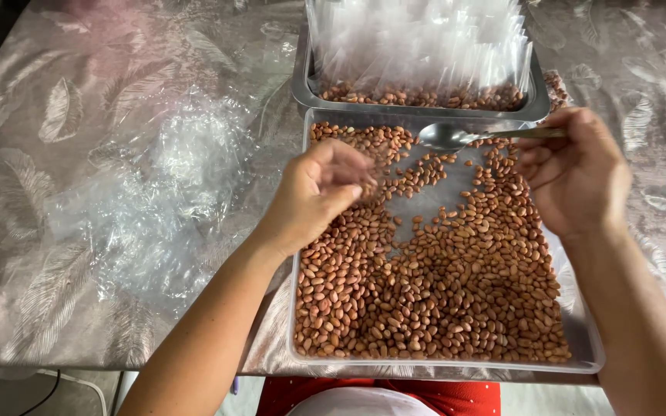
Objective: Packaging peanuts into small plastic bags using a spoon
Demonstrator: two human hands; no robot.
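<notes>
Head view, looking straight down at a table covered in a shiny cloth with a pale feather pattern [55,115].

Centre to lower right of frame: a shallow metal tray [583,347] spread with reddish-brown peanuts [433,293]. Peanuts lie thick in the lower half; a bare patch of tray floor shows near the upper middle.

Left hand [314,192], centre of frame, hovers over the tray's upper left part. Fingers curled inward, fingertips drawn together; whether they pinch any peanuts cannot be told, the tips are blurred.

Right hand [576,173], right of centre, fingers closed on the handle of a metal spoon [456,136]. Spoon lies roughly level, bowl pointing to the left of frame, above the tray's far edge. Bowl looks bare of peanuts.

Top centre: a second, deeper metal tray [302,88], touching the far edge of the first. Peanuts line its bottom, and a dense row of small clear plastic bags [418,38] stands upright in it.

Left of centre: a loose heap of crumpled clear plastic film [171,177] on the cloth, just beside the near tray.

Bottom centre: red cloth with something white [364,400] at the table's near edge.
</notes>
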